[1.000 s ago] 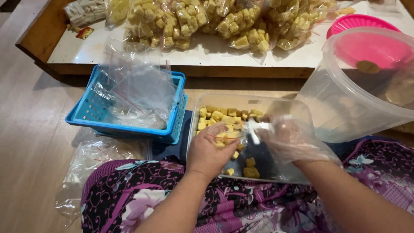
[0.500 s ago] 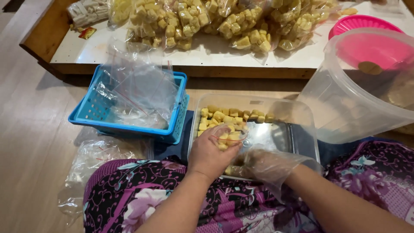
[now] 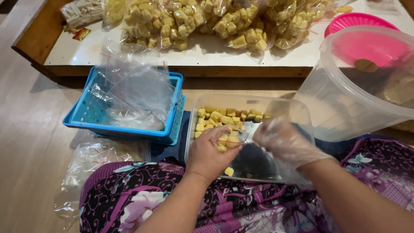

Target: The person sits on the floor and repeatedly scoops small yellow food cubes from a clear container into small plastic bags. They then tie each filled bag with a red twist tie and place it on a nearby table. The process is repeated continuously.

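A clear rectangular tub (image 3: 297, 113) sits on my lap with several yellow snack cubes (image 3: 215, 117) along its far side. My left hand (image 3: 208, 154) grips a small clear plastic bag (image 3: 230, 137) over the tub, its mouth turned right, with a few cubes inside. My right hand (image 3: 285, 142), covered by a thin clear plastic glove, hovers at the bag's mouth above the tub. Whether its fingers pinch any cubes is hidden by the glove's blur.
A blue plastic basket (image 3: 172, 129) of empty clear bags stands left of the tub. A large clear bucket (image 3: 345, 108) leans at right. Filled snack bags (image 3: 224, 21) lie on a low white board (image 3: 194, 60), beside a pink basket (image 3: 358, 20). More bags (image 3: 90, 159) lie on the floor.
My right hand dipped to the tub's near side, then rose back to the bag's mouth. My left hand kept the bag over the tub, shifting slightly.
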